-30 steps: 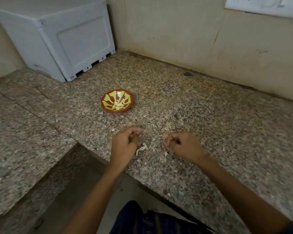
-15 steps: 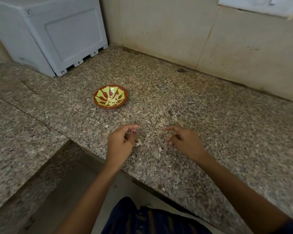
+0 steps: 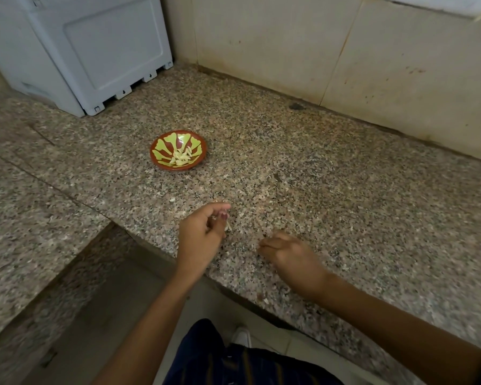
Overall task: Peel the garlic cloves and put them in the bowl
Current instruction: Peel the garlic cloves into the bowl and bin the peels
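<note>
Left hand (image 3: 202, 237) pinches a small garlic clove (image 3: 227, 225) near the table (image 3: 345, 190) edge; right hand (image 3: 290, 255) curled, contents hidden. Bowl (image 3: 178, 153) sits far-left, so a slippery clove could drop en route.

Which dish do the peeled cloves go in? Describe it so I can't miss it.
Start at the grey appliance in the counter's back-left corner. Nearer, ahead of the left hand, sits the bowl: small, red-brown, yellow-green petal pattern, pale peeled cloves inside.
</note>
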